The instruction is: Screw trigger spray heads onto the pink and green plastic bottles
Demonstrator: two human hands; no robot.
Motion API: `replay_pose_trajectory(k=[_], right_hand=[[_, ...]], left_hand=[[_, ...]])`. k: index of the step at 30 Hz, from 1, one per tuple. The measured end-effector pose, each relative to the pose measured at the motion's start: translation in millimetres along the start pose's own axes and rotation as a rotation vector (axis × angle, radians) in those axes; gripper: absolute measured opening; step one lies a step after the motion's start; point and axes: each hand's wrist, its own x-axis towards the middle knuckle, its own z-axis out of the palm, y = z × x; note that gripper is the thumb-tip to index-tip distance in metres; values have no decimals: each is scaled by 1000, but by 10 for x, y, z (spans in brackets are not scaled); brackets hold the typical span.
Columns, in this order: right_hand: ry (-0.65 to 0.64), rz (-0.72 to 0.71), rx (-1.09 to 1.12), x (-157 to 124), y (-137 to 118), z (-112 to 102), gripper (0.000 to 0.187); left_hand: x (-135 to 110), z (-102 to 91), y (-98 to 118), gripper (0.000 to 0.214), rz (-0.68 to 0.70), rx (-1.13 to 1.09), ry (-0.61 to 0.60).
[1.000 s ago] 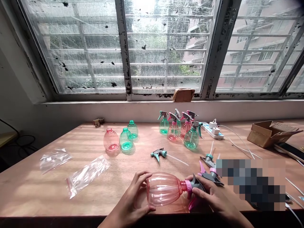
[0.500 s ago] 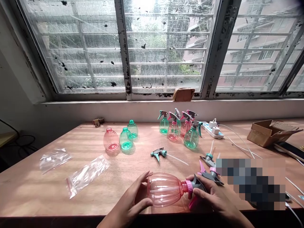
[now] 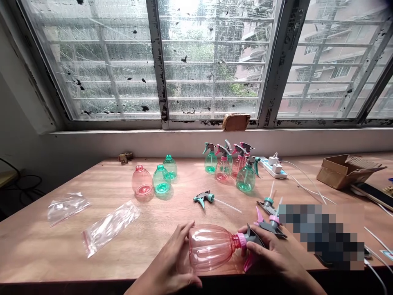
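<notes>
Daylight is pouring through a wide, streaked glass window [image 3: 123,53] onto a long, pale-brown wooden table [image 3: 172,211].
Grey frames [image 3: 157,61] blotched with black are dividing the panes, and pale horizontal bars [image 3: 190,62] are running across the glass. Behind them, leafy green trees [image 3: 199,53] and a pale pink building [image 3: 342,53] are showing. A low whitish wall [image 3: 172,144] is stretching beneath the window, a dim grey wall [image 3: 18,119] is standing in shadow at left, and soft bright patches are lying across the tabletop.
</notes>
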Motion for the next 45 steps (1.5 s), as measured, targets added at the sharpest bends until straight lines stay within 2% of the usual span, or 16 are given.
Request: replay_pose_trajectory(k=[2,5,7,16,19,26,29,35,39,43,45], right_hand=[[-11,5,0,-4,-6,-4,47],[3,4,21,-13,-7,6,48],[10,1,18,-14,-3,9,47],[19,7,33,15,19,-5,47],[70,-10,38,3,16,23,47],[92,-29,34,-5,-15,79,47],[106,-43,37,1,-17,67,46],[82,-36,42,-1,-5,52,44],[88,-35,35,-11,-8,59,41],[51,-17,91,-10,-4,62,41],[42,-20,113,-6,-2,63,40]], left_hand=[[-18,-34,15,117,-24,-21,-15],[-46,-85,44,82,-65,-90,-15],[-55,-105,64,69,-90,-104,-13],[-28,-45,93,97,-30,-163,11],[-25,-55,77,109,-44,-143,-9],[-30,-100,7,66,-92,-183,0],[-35,-96,6,67,-104,-178,-13],[-2,-20,-23,86,-19,-82,66],[-10,-16,-22,97,-40,-128,52],[-29,-70,51,69,-80,-141,60],[-27,-96,93,63,-86,-108,46]])
